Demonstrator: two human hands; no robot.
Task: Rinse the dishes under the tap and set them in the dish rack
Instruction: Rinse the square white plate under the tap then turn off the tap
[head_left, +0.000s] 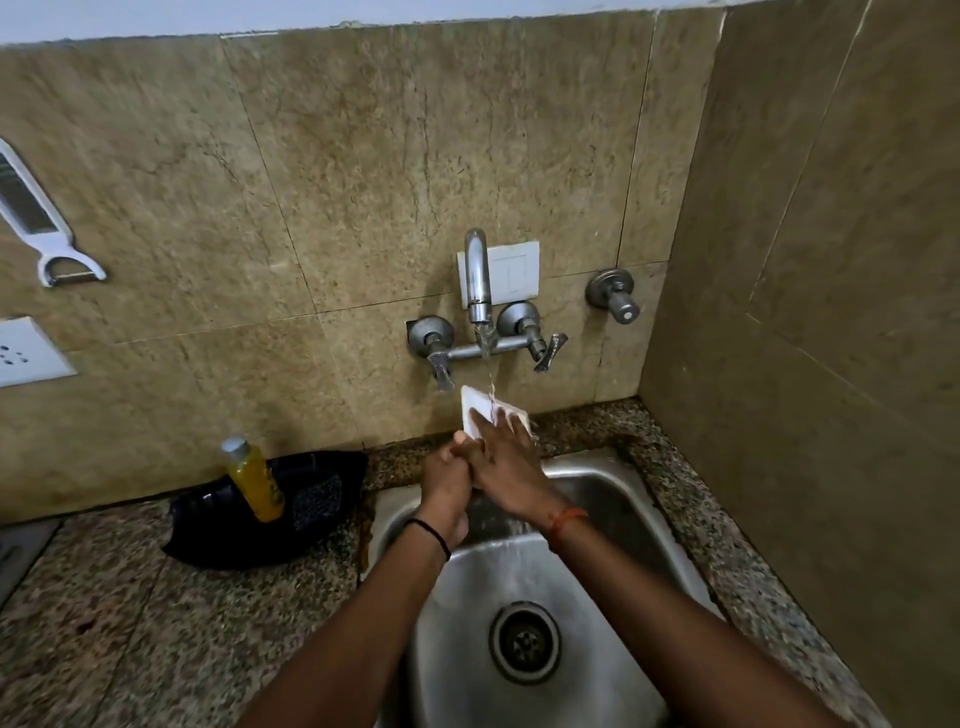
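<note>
A white rectangular plate (475, 408) is held tilted under the running tap (478, 283), above the steel sink (618, 499). My left hand (447, 475) grips the plate's lower left edge with curled fingers. My right hand (506, 460) lies flat on the plate's face, fingers straight, in the stream of water. Most of the plate is hidden behind my hands. No dish rack is in view.
A black tray (218, 530) left of the sink holds a yellow soap bottle (254, 480) and a scrubber (317, 501). A peeler (47, 228) hangs on the left wall. A side wall stands close on the right. Speckled granite counter (156, 623) surrounds the sink.
</note>
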